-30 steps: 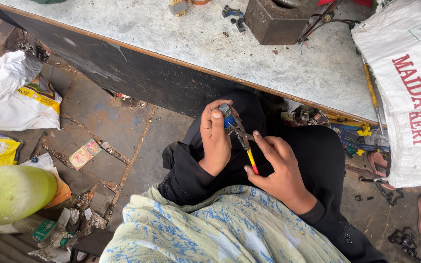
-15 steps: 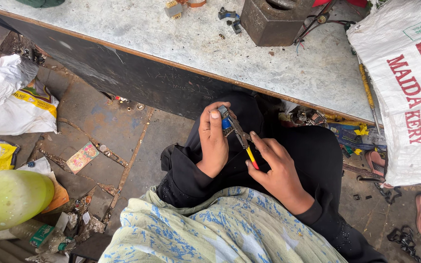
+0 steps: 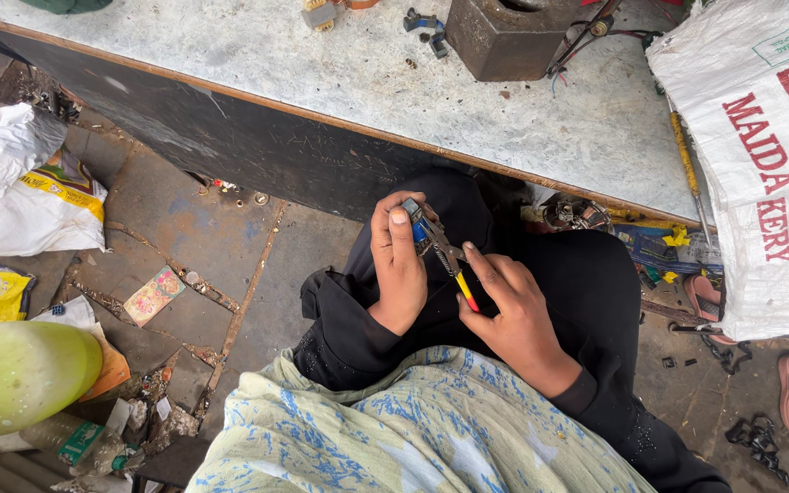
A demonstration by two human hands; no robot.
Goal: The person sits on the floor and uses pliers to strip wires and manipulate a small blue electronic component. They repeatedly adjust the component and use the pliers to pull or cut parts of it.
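Two hands share the work: our left hand (image 3: 398, 265) clamps a small blue part (image 3: 418, 226); our right hand (image 3: 509, 306) closes around the pliers (image 3: 449, 265), best kept steady.

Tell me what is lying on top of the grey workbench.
On the workbench sit a rusty metal block with wires beside it, small metal parts, and a white printed sack. The sack hides whatever lies beneath it.

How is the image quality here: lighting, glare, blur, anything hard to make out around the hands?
Head view: soft, even daylight, no hard shadows or glare; the grey tabletop is bright but keeps its texture. Both the left hand and right hand are sharp, as is the yellow-handled tool; the small blue part is too tiny to identify. The black garment loses fold detail.
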